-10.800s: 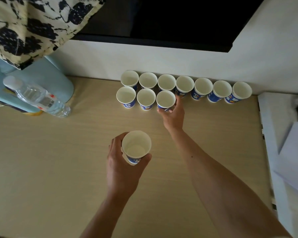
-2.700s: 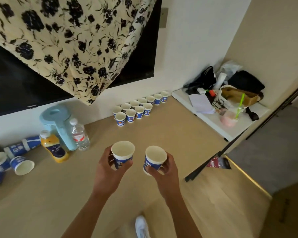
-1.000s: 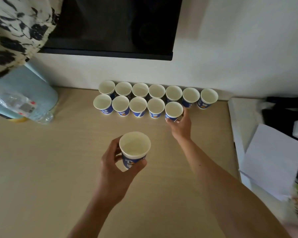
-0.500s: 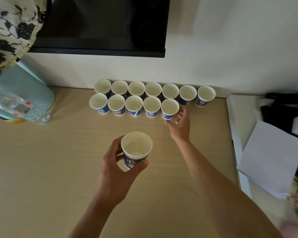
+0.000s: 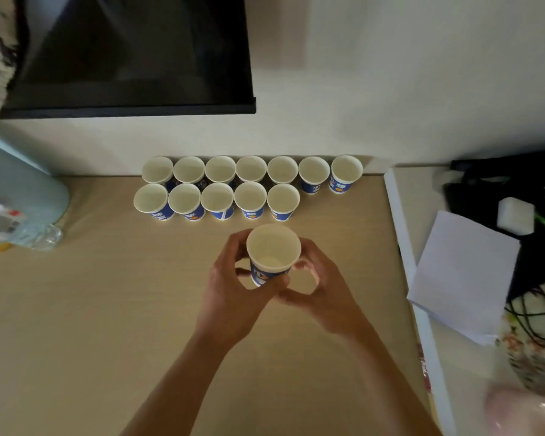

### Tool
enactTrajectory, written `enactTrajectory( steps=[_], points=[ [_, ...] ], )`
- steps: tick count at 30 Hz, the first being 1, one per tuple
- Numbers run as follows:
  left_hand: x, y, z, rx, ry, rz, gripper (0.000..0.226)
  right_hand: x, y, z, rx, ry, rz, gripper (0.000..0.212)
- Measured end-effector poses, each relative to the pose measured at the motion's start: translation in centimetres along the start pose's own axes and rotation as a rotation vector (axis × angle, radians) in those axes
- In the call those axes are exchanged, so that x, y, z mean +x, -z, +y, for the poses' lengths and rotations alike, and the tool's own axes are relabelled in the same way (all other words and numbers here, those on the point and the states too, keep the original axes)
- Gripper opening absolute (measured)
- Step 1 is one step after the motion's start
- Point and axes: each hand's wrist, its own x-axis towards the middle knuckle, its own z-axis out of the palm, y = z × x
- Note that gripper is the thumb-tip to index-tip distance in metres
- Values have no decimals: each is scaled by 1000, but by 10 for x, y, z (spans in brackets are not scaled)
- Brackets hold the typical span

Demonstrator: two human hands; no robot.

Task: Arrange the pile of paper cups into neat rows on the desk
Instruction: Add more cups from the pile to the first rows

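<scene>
Twelve cups are standing upper centre; front row point(image 5: 217, 201) has five. Both hands, left hand point(image 5: 233, 297) and right hand point(image 5: 324, 294), are grasping a paper cup point(image 5: 272, 253) mid-frame. Advice: seat it upright beside the fifth cup, rims touching.

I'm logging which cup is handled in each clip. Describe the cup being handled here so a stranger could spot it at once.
Start at the dark screen on the wall, then drop to the two rows of cups standing on the desk below it. The held cup is nearer the camera, lifted between the left hand and right hand, the only one outside the rows.
</scene>
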Motion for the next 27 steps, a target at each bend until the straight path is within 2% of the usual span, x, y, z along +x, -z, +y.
enactTrajectory(
  steps=[4,7,10,14,22,27],
  points=[
    [3,-12,2,14,-14,-41,63,5,9,0,-14,41,56,66],
    [5,-17,-3,54,-6,-38,75,11,16,8,13,60,116,62],
    [2,-15,-9,71,30,0,87,25,29,22,15,-5,293,54],
    [-5,-9,-18,57,65,49,86,59,45,52,-41,-72,481,55],
    [-17,-3,-29,47,117,77,76,105,59,104,-222,-127,494,57],
    [-22,2,-36,77,127,86,69,111,58,118,-224,-149,471,60]
  ],
)
